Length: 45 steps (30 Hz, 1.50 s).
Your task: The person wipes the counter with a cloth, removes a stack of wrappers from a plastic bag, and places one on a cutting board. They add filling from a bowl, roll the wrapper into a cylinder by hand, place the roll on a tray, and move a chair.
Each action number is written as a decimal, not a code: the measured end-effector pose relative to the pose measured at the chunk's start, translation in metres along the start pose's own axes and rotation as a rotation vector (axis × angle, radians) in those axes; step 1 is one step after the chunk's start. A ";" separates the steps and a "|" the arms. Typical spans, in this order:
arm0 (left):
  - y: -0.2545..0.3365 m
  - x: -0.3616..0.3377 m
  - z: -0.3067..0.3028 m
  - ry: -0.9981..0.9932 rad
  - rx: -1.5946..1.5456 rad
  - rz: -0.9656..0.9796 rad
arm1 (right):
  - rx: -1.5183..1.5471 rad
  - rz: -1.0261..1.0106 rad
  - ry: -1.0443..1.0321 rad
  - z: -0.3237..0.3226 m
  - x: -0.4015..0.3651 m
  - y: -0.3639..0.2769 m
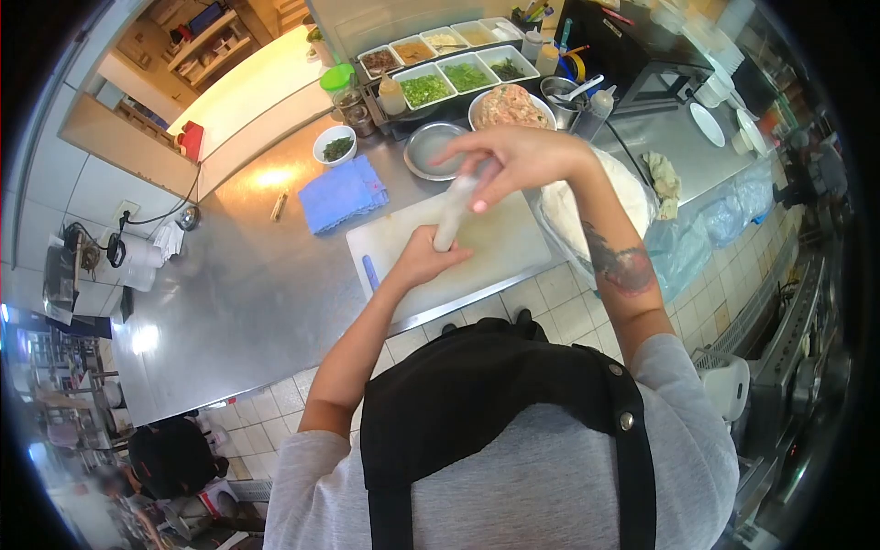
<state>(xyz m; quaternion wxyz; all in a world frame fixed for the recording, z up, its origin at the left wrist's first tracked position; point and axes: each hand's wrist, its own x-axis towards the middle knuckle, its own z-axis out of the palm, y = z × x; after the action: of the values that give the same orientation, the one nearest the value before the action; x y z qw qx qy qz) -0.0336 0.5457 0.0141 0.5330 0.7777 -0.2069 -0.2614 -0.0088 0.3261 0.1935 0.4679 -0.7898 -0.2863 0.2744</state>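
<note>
My left hand (pixel 429 260) is closed around the lower end of a long, whitish, translucent roll (pixel 451 220), held tilted above the white cutting board (pixel 504 246). At its upper end is my right hand (pixel 502 158), with the thumb and curled fingers around the tip and the index finger stretched left. What the roll is made of cannot be made out. Just behind it stands a round metal bowl (pixel 412 163). A bowl of pinkish minced filling (pixel 511 108) sits beyond my right hand.
A folded blue cloth (pixel 341 194) lies left of the board, near a small bowl of greens (pixel 335 147). Trays of chopped ingredients (pixel 426 89) line the back. Beside my right forearm is a large pale mass under plastic (pixel 573 206). The steel counter (pixel 234 302) stretches left.
</note>
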 end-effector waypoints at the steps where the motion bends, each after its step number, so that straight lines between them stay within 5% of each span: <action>1: -0.003 0.002 0.005 0.001 0.000 -0.002 | 0.001 0.000 -0.001 -0.002 0.009 0.014; 3: -0.008 0.005 0.009 0.326 -0.204 0.089 | -0.034 0.053 0.084 -0.008 0.048 0.076; 6: -0.009 0.001 -0.001 0.421 -0.264 0.124 | -0.412 0.111 0.164 0.013 0.085 0.152; 8: 0.000 -0.006 -0.004 0.437 -0.277 0.138 | -0.779 0.384 0.292 0.041 0.094 0.177; 11: 0.015 -0.014 -0.004 0.473 -0.264 0.161 | -0.997 0.342 0.384 0.060 0.105 0.196; 18: 0.030 -0.007 0.010 0.650 -0.269 0.270 | -0.905 0.409 0.389 0.057 0.107 0.181; 20: 0.029 -0.002 0.013 0.696 -0.264 0.243 | -0.557 0.176 0.727 0.058 0.099 0.179; 21: 0.029 0.000 0.014 0.739 -0.260 0.212 | -0.563 0.173 0.728 0.059 0.092 0.166; 23: 0.033 0.001 0.016 0.750 -0.248 0.198 | -0.208 -0.245 0.818 0.062 0.065 0.115; 26: 0.031 0.007 0.017 0.754 -0.220 0.236 | -0.246 -0.395 0.735 0.080 0.029 0.055; 29: 0.038 0.008 0.021 0.762 -0.165 0.327 | -0.627 -0.386 0.763 0.097 0.012 0.035; 32: 0.034 0.008 0.027 0.749 -0.111 0.341 | -0.699 -0.318 0.828 0.108 0.012 0.040; 40: 0.038 0.000 0.022 0.607 -0.057 0.421 | -0.758 -0.306 0.833 0.107 0.010 0.037; 44: 0.037 -0.003 0.019 0.520 -0.071 0.357 | -0.496 -0.277 0.708 0.099 0.006 0.025; 45: 0.035 -0.001 0.018 0.530 0.011 0.473 | -0.393 -0.263 0.627 0.097 0.005 0.022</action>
<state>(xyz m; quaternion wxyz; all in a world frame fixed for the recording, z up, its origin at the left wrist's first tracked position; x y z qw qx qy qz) -0.0468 0.5210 0.0421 0.6097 0.7520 -0.2371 0.0812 -0.0690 0.3779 0.1331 0.4037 -0.8664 -0.2754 -0.1024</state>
